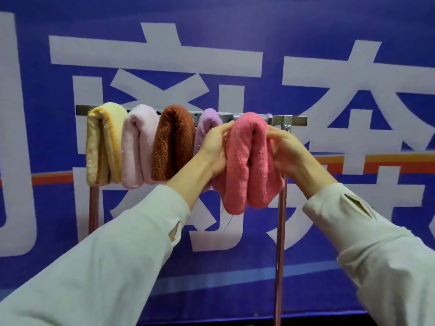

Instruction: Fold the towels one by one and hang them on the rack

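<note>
At the centre of the frame the left hand [215, 147] and right hand [286, 151] each grip a side of the folded coral towel [244, 161], fingers curled into the cloth. It hangs over the bar of the rack [296, 120]. To its left hang the purple towel [207, 128], brown towel [174, 142], pale pink towel [138, 144] and yellow towel [103, 144]. A blue banner [329, 24] fills the background.

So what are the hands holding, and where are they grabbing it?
The coral-pink towel draped over the rack. The left hand grips its left side near the top fold, the right hand its right side.
</note>
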{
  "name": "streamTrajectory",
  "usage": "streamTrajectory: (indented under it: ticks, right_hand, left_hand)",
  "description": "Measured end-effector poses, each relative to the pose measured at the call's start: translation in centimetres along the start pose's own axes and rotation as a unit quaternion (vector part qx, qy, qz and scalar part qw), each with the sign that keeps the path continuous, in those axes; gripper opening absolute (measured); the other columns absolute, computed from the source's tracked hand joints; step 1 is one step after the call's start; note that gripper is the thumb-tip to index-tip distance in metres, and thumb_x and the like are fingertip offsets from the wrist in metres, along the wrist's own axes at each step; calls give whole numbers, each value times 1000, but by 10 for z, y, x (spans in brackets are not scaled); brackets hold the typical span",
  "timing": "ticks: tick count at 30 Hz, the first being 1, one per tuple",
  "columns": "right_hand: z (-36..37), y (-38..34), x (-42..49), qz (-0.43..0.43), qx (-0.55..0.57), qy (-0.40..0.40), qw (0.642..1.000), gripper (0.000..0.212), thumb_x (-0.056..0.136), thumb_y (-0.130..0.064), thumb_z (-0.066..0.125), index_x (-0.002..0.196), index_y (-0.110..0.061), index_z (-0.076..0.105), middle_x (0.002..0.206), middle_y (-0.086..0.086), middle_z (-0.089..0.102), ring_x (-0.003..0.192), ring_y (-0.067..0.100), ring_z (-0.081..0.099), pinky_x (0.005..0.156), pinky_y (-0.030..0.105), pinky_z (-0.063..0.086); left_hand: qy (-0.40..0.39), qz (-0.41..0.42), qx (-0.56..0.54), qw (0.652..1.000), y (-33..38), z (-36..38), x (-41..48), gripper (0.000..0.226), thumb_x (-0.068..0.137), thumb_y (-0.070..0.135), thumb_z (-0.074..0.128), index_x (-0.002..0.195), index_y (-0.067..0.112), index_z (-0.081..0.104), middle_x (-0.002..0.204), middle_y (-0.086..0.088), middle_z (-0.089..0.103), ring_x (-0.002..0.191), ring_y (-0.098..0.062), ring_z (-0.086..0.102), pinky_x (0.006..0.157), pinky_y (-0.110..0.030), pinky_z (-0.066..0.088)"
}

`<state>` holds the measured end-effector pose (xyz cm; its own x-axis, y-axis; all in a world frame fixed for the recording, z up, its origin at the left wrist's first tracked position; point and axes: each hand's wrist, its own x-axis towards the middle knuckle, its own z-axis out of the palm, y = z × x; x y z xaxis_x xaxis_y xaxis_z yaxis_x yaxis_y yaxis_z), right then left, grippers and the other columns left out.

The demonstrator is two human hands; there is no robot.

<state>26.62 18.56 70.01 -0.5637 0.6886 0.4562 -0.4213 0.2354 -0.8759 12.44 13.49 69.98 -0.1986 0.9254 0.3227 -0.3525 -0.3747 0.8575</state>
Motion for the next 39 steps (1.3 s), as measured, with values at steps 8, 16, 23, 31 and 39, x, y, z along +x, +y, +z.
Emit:
streamTrajectory:
  ticks: [8, 16, 23, 31, 39]
  right_hand:
    - [12, -22, 36, -14, 67, 36, 997, 37, 102, -13, 37, 67, -5, 48, 33, -1, 49, 30, 8, 50, 34, 17, 41]
    - [23, -9, 59, -19, 104, 91, 990, 76, 100, -3, 42, 25, -12, 44, 26, -1, 39, 19, 5, 38, 24, 14, 28]
    - [2, 26, 69, 46, 67, 178, 981, 46, 94, -6, 51, 48, -9, 50, 34, 1, 49, 27, 12, 48, 32, 15, 40]
    - [9, 27, 75, 23, 108, 184, 977, 32, 90, -5, 61, 59, -9, 51, 36, 3, 50, 29, 14, 49, 34, 18, 41]
    - [5, 46, 70, -1, 3, 210, 978, 11, 88, -11, 66, 77, -10, 66, 62, 4, 65, 57, 17, 61, 57, 30, 52]
  left_hand:
    - [48, 106, 71, 991, 19, 33, 47, 24, 95, 9, 45, 75, 9, 58, 64, -9, 55, 54, -21, 54, 54, -29, 51]
    - [150, 110, 20, 982, 13, 28, 82, 26, 91, 9, 47, 67, 5, 58, 62, -13, 57, 56, -26, 56, 54, -30, 52]
    - [157, 148, 100, 971, -7, 14, 93, 34, 92, 8, 51, 59, 16, 46, 52, 0, 49, 52, -17, 45, 54, -27, 44]
    - [141, 69, 48, 987, -50, -8, 78, 33, 97, 20, 47, 65, 14, 50, 59, -3, 55, 57, -20, 52, 62, -32, 47]
    - [152, 44, 50, 986, -54, -5, 63, 28, 100, 17, 40, 73, 12, 49, 71, -6, 51, 64, -19, 51, 66, -31, 46]
